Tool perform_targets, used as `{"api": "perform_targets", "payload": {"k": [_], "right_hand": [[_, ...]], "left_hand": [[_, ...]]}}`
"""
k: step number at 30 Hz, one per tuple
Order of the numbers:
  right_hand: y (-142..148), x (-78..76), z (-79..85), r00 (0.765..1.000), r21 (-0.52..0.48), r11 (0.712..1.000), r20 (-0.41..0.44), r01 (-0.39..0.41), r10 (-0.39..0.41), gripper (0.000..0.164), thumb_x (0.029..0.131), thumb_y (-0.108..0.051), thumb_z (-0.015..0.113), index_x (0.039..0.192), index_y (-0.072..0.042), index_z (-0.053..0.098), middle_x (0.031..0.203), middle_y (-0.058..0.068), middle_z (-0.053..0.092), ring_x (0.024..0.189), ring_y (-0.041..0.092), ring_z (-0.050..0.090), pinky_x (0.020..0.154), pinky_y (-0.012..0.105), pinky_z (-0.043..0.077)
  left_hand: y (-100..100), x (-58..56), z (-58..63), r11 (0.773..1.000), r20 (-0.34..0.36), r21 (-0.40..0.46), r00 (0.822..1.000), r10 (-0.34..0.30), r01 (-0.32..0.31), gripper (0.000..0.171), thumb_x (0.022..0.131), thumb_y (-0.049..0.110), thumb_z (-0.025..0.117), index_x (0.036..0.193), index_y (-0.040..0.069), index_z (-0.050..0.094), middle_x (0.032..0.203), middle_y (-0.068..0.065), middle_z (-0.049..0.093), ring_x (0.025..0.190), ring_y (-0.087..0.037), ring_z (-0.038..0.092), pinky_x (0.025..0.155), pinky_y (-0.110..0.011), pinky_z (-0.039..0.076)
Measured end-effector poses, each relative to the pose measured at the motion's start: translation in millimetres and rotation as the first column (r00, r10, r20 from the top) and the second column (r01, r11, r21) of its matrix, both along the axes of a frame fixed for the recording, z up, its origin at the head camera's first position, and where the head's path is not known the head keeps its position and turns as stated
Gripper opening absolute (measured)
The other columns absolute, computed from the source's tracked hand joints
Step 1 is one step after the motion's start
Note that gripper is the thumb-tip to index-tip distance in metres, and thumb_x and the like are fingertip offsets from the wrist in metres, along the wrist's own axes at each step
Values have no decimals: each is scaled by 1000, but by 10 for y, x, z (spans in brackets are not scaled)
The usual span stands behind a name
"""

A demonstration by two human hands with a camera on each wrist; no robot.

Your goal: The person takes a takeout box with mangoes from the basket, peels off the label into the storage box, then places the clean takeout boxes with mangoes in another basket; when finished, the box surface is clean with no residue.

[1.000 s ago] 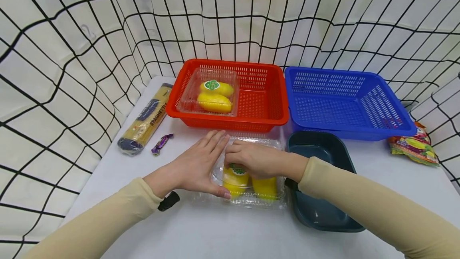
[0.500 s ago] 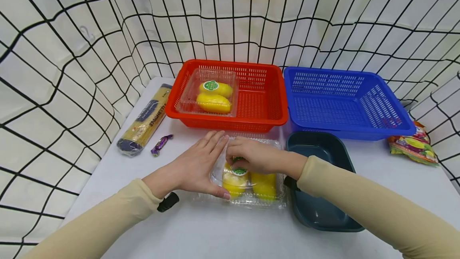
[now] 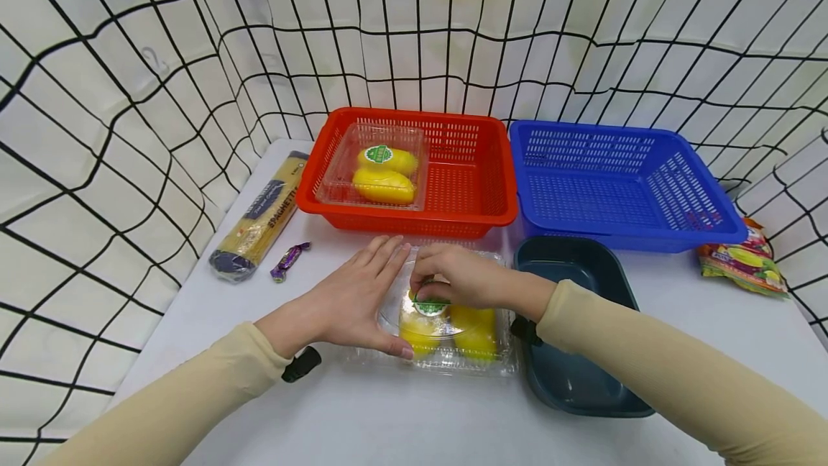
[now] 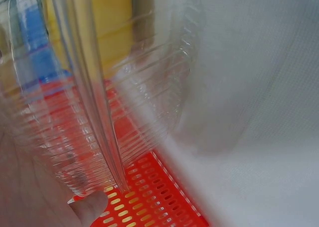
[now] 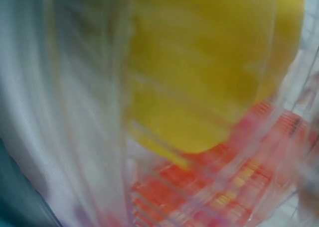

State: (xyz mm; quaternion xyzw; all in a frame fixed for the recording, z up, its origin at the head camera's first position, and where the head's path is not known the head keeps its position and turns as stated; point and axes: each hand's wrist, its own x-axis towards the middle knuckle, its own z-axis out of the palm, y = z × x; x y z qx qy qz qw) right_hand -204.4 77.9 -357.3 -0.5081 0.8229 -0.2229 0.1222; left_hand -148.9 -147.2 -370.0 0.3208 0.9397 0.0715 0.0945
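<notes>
White table (image 3: pixel 388 416) sat inside netted walls. Nearest, a clear box (image 3: pixel 446 322) of yellow fruit lay between both hands: the left hand (image 3: pixel 352 300), fingers straight and together, braced its side, steadying it while the right hand (image 3: pixel 456 280) pinched the lid. Beyond stood a red basket (image 3: pixel 479 193) and a blue basket (image 3: pixel 621 185).

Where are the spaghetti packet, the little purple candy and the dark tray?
spaghetti packet (image 3: pixel 259 218), head view, middle of the wrapper.
purple candy (image 3: pixel 289 260), head view, centre of the wrapper.
dark tray (image 3: pixel 569 268), head view, bare inner floor at its far end.
</notes>
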Motion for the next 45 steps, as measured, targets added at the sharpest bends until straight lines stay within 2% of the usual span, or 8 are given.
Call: {"api": "perform_targets", "payload": {"k": [12,17,20,23,29,34,40,45], "right_hand": [[82,-37,79,998,-95,994,-3,57,-57,7,90,-16,77,97,-15,76,91,-4,74,89,9,66,92,22,58],[182,-42,147,991,-150,981,77,124,-114,5,89,-14,78,94,-14,76,88,-4,74,82,8,64,80,21,59],[267,-46,169,975,-178,966,151,187,-161,4,90,-13,78,93,-12,75,87,-4,73,78,10,61,73,21,56],[369,-43,192,944,-195,942,244,274,-224,5,90,-12,77,94,-11,76,89,-2,74,80,13,62,75,20,57],[661,-51,238,857,-227,876,412,425,-309,8,91,-6,74,99,-5,76,95,7,75,84,21,66,81,24,61],[939,-79,255,784,-223,818,497,531,-374,10,94,-8,73,101,-1,75,91,4,73,81,24,63,75,27,59],[1265,-78,301,698,-157,756,536,636,-475,20,96,-14,72,105,4,73,85,-1,72,76,21,61,67,25,54],[1511,-66,326,660,-84,736,518,672,-544,26,97,-19,72,109,3,73,86,-2,72,77,20,61,69,25,55]], "left_hand": [[5,-5,11,1000,21,5,1000,11,-11,137,70,90,61,163,1,15,173,-17,10,160,-40,7,129,-55,17],[1,-14,0,1000,18,10,1000,14,-15,138,69,91,61,163,0,15,172,-19,11,159,-41,8,129,-56,18],[-2,-19,-7,1000,21,15,1000,16,-16,139,69,91,60,163,1,14,172,-19,11,159,-42,8,128,-56,18],[-6,-19,-9,1000,30,14,999,22,-23,139,68,91,61,164,3,12,173,-18,8,160,-41,7,129,-55,17],[3,-21,-11,1000,25,12,999,21,-21,139,68,91,60,164,2,11,172,-19,9,160,-41,7,129,-55,18],[2,-26,-18,1000,22,12,1000,20,-20,139,68,91,61,164,2,13,172,-19,10,159,-42,9,128,-56,19],[6,-30,-24,1000,26,7,999,22,-22,139,68,91,60,164,2,12,172,-19,10,159,-42,8,128,-56,18],[8,-35,-27,1000,21,12,1000,21,-21,139,68,91,61,164,2,12,172,-19,10,159,-42,8,128,-56,18]]}}
